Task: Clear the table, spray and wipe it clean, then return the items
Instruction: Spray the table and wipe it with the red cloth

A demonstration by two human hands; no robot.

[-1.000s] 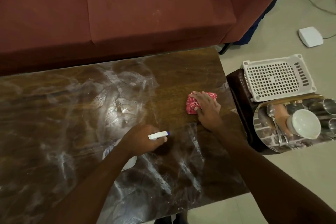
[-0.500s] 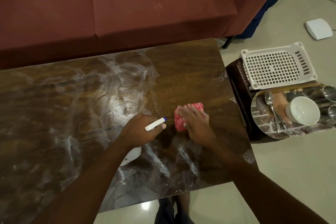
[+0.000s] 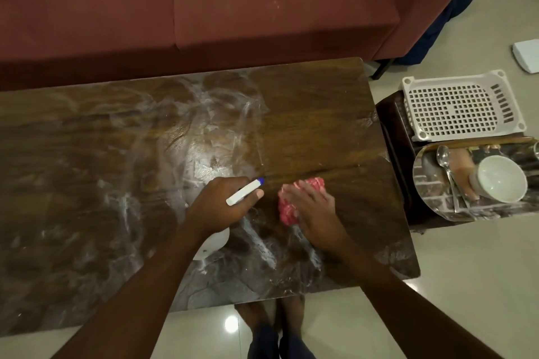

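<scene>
Two hands work close together on the near right part of the table [image 3: 320,114]. The left hand [image 3: 221,207] is curled round the neck of the spray bottle [image 3: 245,192], whose blue-tipped nozzle points at the cloth [image 3: 304,186]; the bottle's white body shows below the wrist, low over the wood. The right hand [image 3: 315,210] lies flat, fingers spread, pressing the crumpled red cloth to the tabletop just beside the nozzle.

Nothing pinches the cloth, so a fast stroke may let it slide out from under the palm. A squeeze of the trigger at this range would likely wet the knuckles instead of the wood. Whitish streaks cover the left half, well away from the cloth, and could dry there if that side is skipped. A long sweep rightward risks overshooting the edge toward the bowl [image 3: 501,179] and spoon [image 3: 444,160] on the low stand beside it.
</scene>
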